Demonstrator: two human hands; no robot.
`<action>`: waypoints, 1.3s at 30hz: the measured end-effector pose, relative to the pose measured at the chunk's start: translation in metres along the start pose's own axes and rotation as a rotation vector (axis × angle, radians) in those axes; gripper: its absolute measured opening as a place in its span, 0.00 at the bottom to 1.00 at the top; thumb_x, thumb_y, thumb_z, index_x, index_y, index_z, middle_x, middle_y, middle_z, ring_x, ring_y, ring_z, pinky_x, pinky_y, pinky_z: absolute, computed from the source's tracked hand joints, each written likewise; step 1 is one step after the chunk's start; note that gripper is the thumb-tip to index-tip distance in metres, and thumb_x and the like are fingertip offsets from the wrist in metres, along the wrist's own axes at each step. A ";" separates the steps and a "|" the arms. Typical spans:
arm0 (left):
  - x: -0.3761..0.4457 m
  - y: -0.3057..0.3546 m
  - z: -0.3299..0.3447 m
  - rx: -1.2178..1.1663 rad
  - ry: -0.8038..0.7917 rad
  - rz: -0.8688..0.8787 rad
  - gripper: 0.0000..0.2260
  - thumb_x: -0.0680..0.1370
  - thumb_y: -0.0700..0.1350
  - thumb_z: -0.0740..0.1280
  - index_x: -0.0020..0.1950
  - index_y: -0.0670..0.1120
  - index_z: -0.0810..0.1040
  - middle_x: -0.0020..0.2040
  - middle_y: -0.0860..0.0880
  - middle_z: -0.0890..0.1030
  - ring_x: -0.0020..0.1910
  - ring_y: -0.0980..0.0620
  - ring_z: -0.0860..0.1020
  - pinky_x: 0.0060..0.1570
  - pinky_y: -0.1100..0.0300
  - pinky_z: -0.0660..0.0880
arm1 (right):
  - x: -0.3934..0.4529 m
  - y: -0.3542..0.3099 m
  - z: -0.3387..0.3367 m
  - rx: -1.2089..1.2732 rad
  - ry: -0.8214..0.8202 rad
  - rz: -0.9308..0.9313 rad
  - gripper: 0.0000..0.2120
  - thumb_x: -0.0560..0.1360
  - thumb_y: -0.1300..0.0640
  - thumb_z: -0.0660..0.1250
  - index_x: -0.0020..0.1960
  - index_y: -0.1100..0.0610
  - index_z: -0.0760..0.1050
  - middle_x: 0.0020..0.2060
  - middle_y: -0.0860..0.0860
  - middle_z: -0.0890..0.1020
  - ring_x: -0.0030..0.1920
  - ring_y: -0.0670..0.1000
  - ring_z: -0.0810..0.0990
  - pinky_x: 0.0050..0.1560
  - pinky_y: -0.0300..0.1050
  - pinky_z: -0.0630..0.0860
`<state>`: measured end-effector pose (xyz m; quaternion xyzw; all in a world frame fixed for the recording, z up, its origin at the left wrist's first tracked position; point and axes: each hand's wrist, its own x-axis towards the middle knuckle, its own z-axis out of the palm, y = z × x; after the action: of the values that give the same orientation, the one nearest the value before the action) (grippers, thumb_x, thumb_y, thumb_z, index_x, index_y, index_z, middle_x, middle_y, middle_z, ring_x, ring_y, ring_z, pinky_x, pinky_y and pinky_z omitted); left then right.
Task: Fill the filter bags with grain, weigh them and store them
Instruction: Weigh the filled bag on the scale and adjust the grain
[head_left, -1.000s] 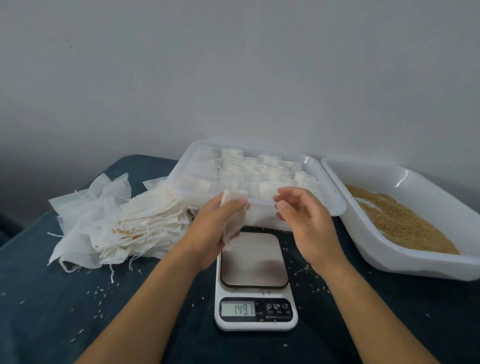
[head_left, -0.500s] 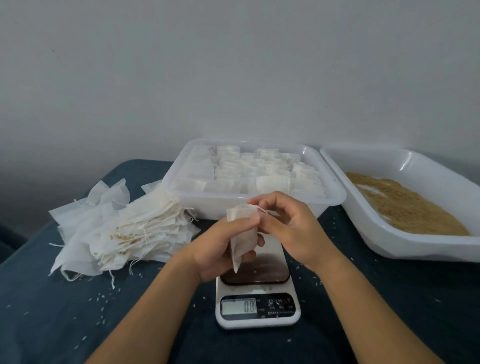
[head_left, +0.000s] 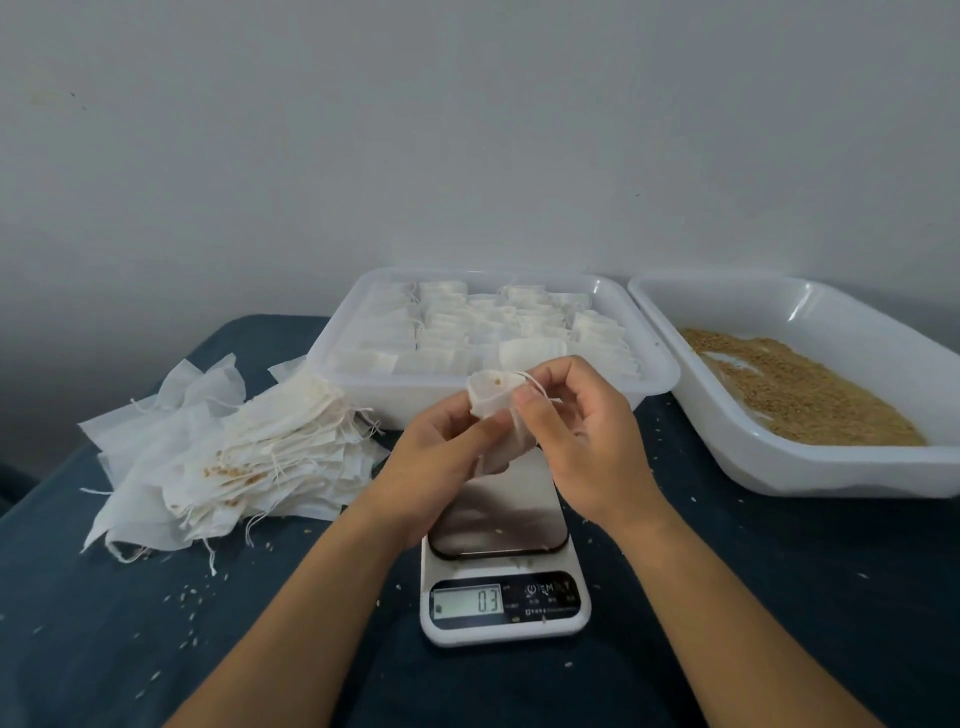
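Observation:
Above the kitchen scale (head_left: 501, 582) I hold one white filter bag (head_left: 491, 402) between both hands. My left hand (head_left: 436, 457) grips the bag's body from the left. My right hand (head_left: 582, 436) pinches its top edge and drawstring. The bag hangs clear of the steel platform, and the display reads 0.3. Behind my hands a clear storage box (head_left: 660, 374) holds rows of filled bags. A white tray (head_left: 779, 467) with brown grain (head_left: 800, 389) lies to the right. To the left is a pile of empty filter bags (head_left: 234, 452).
All of this lies on a dark blue cloth-covered table (head_left: 104, 623) against a plain grey wall. Loose grains are scattered over the cloth around the scale and near the pile.
My right hand closed in on the bag and took hold of its top and string. The bag was drawn back over the scale. The display dropped from 149.1 to 0.3.

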<state>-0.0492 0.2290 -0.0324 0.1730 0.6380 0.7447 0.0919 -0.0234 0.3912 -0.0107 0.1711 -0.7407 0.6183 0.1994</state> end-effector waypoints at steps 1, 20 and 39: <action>0.001 0.000 0.001 0.029 0.043 0.023 0.11 0.79 0.50 0.69 0.60 0.52 0.85 0.57 0.41 0.85 0.55 0.48 0.83 0.53 0.54 0.79 | 0.000 0.000 0.002 -0.011 0.008 0.008 0.02 0.81 0.57 0.70 0.49 0.52 0.77 0.43 0.42 0.84 0.44 0.42 0.84 0.44 0.34 0.78; 0.005 0.024 -0.031 -0.152 0.700 0.151 0.11 0.76 0.53 0.62 0.42 0.63 0.84 0.41 0.61 0.83 0.42 0.63 0.79 0.59 0.53 0.74 | -0.001 0.016 -0.005 0.310 0.616 0.637 0.06 0.82 0.56 0.64 0.53 0.52 0.80 0.54 0.49 0.83 0.57 0.47 0.81 0.67 0.50 0.76; -0.001 0.010 0.007 0.041 0.274 -0.054 0.13 0.79 0.52 0.61 0.47 0.54 0.85 0.46 0.51 0.85 0.48 0.55 0.82 0.54 0.51 0.79 | -0.006 0.020 -0.008 -0.126 -0.083 0.178 0.11 0.79 0.48 0.70 0.61 0.45 0.79 0.54 0.39 0.85 0.56 0.42 0.83 0.56 0.43 0.80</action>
<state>-0.0450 0.2331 -0.0220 0.0546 0.6641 0.7453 0.0205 -0.0278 0.4026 -0.0291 0.1172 -0.7978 0.5784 0.1235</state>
